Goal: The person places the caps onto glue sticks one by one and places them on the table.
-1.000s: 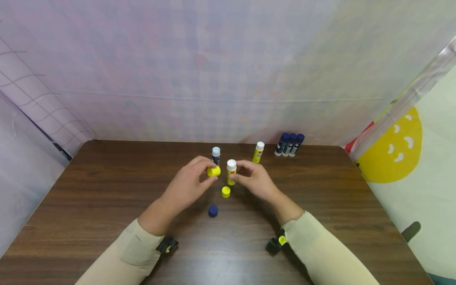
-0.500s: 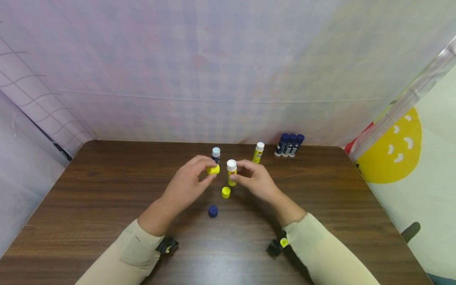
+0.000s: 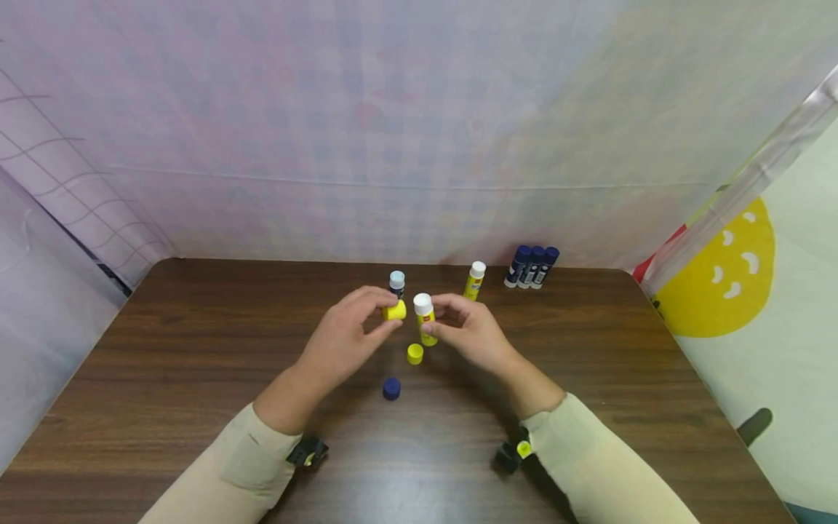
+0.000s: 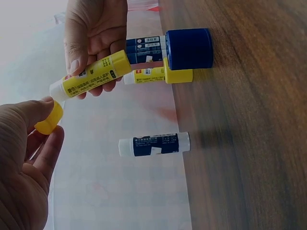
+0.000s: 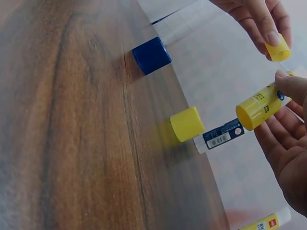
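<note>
In the head view, my left hand [image 3: 340,335] pinches a yellow cap [image 3: 396,311] between thumb and fingers. My right hand [image 3: 474,336] grips an uncapped yellow glue stick [image 3: 425,319] by its body, white end up and leaning slightly left. A small gap separates the cap from the white end. In the left wrist view, the held cap [image 4: 50,119] sits close by the glue stick's white end [image 4: 58,91]. Below the hands, another yellow cap [image 3: 415,354] and a dark blue cap [image 3: 391,388] stand on the table.
Behind my left fingers stands an uncapped dark blue glue stick [image 3: 397,282]. Beyond my right hand is another uncapped yellow glue stick [image 3: 475,280]. Three capped blue glue sticks [image 3: 532,266] stand together at the back right of the wooden table [image 3: 196,349], near a hanging cloth [image 3: 366,145].
The yellow glue stick's white end has tipped slightly left in my right hand. My left hand has shifted the held cap a little to the right, nearer the stick.
</note>
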A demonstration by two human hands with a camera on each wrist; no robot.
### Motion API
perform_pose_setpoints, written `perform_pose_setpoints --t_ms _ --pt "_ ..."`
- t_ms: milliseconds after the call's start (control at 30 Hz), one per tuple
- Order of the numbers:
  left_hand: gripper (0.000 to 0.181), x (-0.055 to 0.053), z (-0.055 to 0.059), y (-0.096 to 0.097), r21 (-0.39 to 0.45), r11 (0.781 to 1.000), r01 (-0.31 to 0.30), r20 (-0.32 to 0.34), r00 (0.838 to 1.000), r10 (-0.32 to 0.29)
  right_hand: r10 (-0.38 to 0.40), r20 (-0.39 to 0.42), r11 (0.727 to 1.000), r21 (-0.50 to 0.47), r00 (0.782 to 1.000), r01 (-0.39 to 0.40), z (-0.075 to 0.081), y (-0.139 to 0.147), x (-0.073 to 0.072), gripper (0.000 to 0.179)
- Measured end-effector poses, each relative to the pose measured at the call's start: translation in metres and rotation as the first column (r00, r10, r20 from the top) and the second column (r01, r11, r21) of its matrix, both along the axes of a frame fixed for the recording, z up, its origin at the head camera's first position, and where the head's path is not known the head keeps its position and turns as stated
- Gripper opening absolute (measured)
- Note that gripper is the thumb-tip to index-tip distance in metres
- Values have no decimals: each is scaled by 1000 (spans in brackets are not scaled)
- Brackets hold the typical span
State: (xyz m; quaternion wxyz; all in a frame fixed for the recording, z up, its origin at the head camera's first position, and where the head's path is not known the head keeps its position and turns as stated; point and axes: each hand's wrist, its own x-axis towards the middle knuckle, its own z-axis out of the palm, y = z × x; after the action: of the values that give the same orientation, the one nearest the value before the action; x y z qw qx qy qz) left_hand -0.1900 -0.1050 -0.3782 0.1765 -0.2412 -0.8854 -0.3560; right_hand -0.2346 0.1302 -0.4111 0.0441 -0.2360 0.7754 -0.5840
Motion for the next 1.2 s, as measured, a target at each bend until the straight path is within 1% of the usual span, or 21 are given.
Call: perform_pose_setpoints --t_ms 267,500,800,1200 --pt "32 0 0 0 7 1000 2 1 1000 -2 42 11 999 -20 999 -42 2 -1 2 32" --pt "31 0 -1 0 10 1000 29 -3 1000 -29 62 -6 998 -27 998 -62 2 -2 5 32" --pt "30 0 -2 0 22 999 43 -7 999 -43 55 -46 998 19 997 -54 1 -3 6 34" --pt "34 -1 -2 1 -5 999 50 -26 998 -50 63 -106 995 86 992 -54 0 -3 5 33"
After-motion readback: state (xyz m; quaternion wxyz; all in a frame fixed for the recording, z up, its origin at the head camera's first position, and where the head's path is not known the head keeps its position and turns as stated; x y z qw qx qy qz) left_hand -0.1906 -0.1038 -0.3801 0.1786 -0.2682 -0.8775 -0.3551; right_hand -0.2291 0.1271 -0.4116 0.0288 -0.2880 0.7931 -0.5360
